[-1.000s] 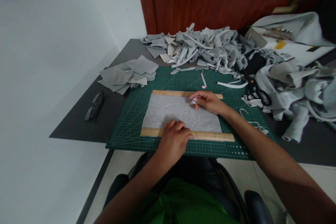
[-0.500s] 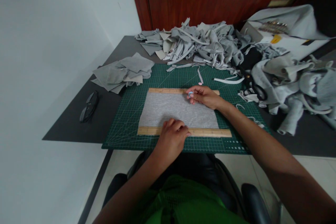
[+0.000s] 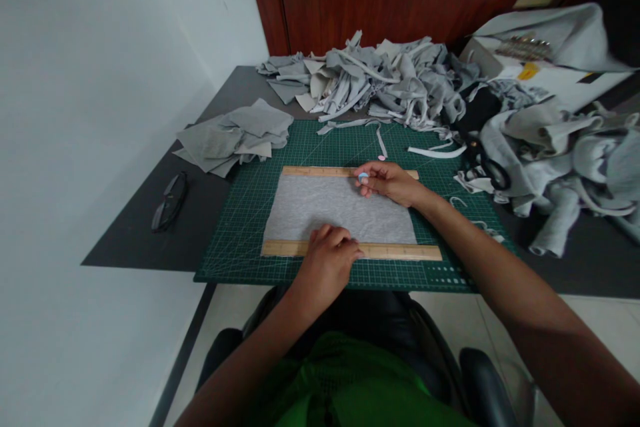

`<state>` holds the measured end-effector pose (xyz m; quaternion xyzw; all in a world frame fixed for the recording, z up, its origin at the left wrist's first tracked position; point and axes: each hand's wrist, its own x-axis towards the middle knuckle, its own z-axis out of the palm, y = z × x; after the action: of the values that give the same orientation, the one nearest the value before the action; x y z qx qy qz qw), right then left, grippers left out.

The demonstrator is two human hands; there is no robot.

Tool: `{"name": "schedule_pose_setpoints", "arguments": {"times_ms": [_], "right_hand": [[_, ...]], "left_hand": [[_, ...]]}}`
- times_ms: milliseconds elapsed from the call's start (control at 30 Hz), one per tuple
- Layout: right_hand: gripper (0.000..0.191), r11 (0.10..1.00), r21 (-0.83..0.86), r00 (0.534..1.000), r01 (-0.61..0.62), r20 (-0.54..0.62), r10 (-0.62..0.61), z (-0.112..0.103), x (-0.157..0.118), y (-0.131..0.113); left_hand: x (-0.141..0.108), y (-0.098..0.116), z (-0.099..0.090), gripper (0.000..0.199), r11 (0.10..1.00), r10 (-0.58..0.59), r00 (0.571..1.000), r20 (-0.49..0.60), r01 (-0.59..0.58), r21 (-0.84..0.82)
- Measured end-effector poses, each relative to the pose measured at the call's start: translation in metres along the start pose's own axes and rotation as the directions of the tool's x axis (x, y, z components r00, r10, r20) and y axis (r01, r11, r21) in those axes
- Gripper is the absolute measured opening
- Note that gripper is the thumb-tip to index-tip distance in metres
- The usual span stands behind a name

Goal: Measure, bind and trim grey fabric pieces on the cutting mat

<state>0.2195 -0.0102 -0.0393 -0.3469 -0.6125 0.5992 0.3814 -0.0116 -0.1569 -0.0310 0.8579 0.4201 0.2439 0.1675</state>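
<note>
A piece of light grey knit fabric lies flat on the green cutting mat. One wooden ruler runs along its near edge, and a second wooden ruler along its far edge. My left hand rests on the near ruler, its fingers curled over the wood. Between thumb and fingertips, my right hand pinches a small round light-blue tailor's chalk above the fabric's far edge, partly covering the far ruler.
Grey fabric scraps are heaped at the back, with flat pieces at left. Scissors lie beside rolled fabric at right. A pink disc sits beyond my right hand. Glasses rest on the dark table.
The whole view has shifted very slightly. Both hands, the rulers and the fabric keep their places, and the chalk stays in my right hand, turned slightly.
</note>
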Motion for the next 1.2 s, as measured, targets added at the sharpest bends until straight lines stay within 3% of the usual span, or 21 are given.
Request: {"name": "schedule_pose_setpoints", "arguments": {"times_ms": [900, 1200], "right_hand": [[0.039, 0.991, -0.129, 0.999, -0.025, -0.032, 0.021, 0.0041, -0.0043, -0.0027], [0.04, 0.99, -0.14, 0.999, -0.025, -0.045, 0.019, 0.0049, -0.0049, -0.0024]], "left_hand": [[-0.0056, 0.003, 0.0012, 0.015, 0.999, -0.01, 1.0, 0.013, 0.01, 0.038], [-0.0069, 0.0039, -0.0001, 0.013, 0.997, -0.051, 0.998, -0.04, 0.053, 0.058]]}}
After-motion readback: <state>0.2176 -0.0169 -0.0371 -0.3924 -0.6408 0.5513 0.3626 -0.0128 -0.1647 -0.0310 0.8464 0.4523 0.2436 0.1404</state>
